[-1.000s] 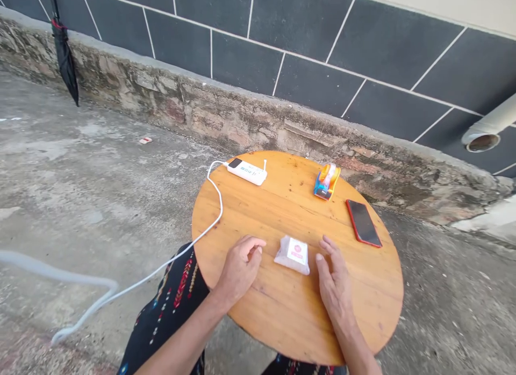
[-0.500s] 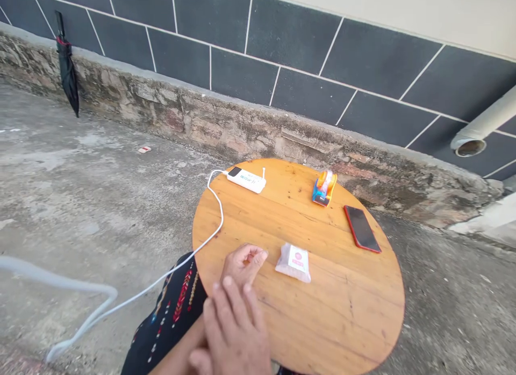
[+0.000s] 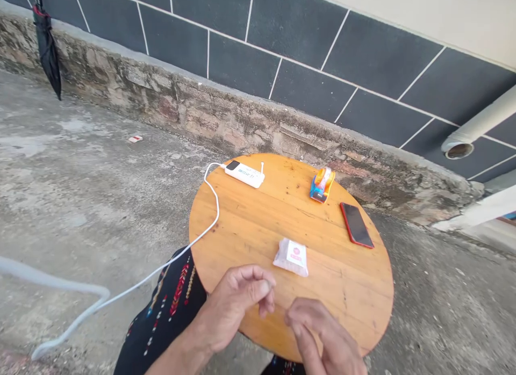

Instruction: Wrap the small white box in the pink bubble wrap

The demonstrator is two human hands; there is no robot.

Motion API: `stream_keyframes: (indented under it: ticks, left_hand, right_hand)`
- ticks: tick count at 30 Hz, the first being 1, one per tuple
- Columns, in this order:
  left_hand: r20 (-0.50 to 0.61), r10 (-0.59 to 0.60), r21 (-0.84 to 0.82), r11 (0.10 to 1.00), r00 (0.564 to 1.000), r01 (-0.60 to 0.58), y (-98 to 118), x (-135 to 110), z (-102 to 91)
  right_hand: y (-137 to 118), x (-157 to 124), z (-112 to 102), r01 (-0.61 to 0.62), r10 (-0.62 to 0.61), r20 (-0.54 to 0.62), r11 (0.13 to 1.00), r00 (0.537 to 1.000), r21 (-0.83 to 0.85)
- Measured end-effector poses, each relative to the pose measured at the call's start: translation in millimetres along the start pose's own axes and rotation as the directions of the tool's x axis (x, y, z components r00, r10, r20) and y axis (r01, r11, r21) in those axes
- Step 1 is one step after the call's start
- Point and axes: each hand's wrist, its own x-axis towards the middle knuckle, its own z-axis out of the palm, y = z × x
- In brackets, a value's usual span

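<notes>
My left hand (image 3: 242, 297) is over the near left part of the round wooden table (image 3: 237, 230), its thumb against loosely curled fingers and nothing visible in it. To its right, my right hand (image 3: 324, 332) hovers over the near edge. Its fingers are bent, with a gap between thumb and forefinger and no object in the grasp. The two hands are apart. Just beyond them lies a small pale, pillow-shaped packet (image 3: 291, 257) with a white label and pink print. Neither hand touches it.
A white device (image 3: 244, 174) with a white cable (image 3: 181, 253) sits at the far left of the tabletop. An orange-and-blue tape dispenser (image 3: 321, 185) and a red-edged phone (image 3: 357, 224) lie right. Beyond are a tiled wall (image 3: 242, 58), an umbrella (image 3: 47, 52) and a pipe (image 3: 475, 133).
My right hand has come off my left wrist and moved right. My left hand has drawn nearer to me. The view has shifted slightly; the packet and other table things stay put.
</notes>
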Motion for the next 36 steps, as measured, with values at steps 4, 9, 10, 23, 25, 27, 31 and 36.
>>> stream_keyframes:
  ticks: [4, 9, 10, 23, 25, 27, 31, 36]
  left_hand:
    - [0.213, -0.194, -0.344, 0.902, 0.958, 0.259, -16, -13, 6.4]
    - [0.432, -0.211, -0.502, 0.752, 0.877, 0.428, -32, -21, 10.7]
    - [0.457, -0.203, -0.525, 0.724, 0.866, 0.447, -34, -22, 11.1]
    - [0.630, -0.123, -0.600, 0.550, 0.767, 0.581, -38, -23, 8.4]
    - [0.635, -0.122, -0.604, 0.538, 0.763, 0.588, -39, -23, 8.2]
    - [0.637, -0.124, -0.609, 0.525, 0.761, 0.595, -39, -24, 8.1]
    - [0.633, -0.155, -0.593, 0.533, 0.759, 0.603, -41, -23, 7.3]
    - [0.645, -0.198, -0.535, 0.572, 0.738, 0.622, -43, -23, 4.1]
  right_hand:
    - [8, 13, -8, 0.001, -0.001, -0.001, 1.000, 1.000, 0.013]
    - [8, 16, -3, 0.020, -0.029, 0.140, 0.998, 0.990, 0.065]
    - [8, 17, -3, 0.019, -0.030, 0.157, 0.997, 0.987, 0.070]
    - [-2, 30, -15, 0.057, -0.083, 0.310, 0.994, 0.947, 0.092]
    - [-2, 31, -14, 0.077, -0.103, 0.325, 0.993, 0.940, 0.094]
    - [-2, 32, -14, 0.095, -0.119, 0.337, 0.992, 0.934, 0.088]
    - [-3, 34, -16, 0.107, -0.120, 0.375, 0.993, 0.919, 0.055]
    - [-8, 39, -23, 0.135, -0.130, 0.418, 0.991, 0.899, 0.017]
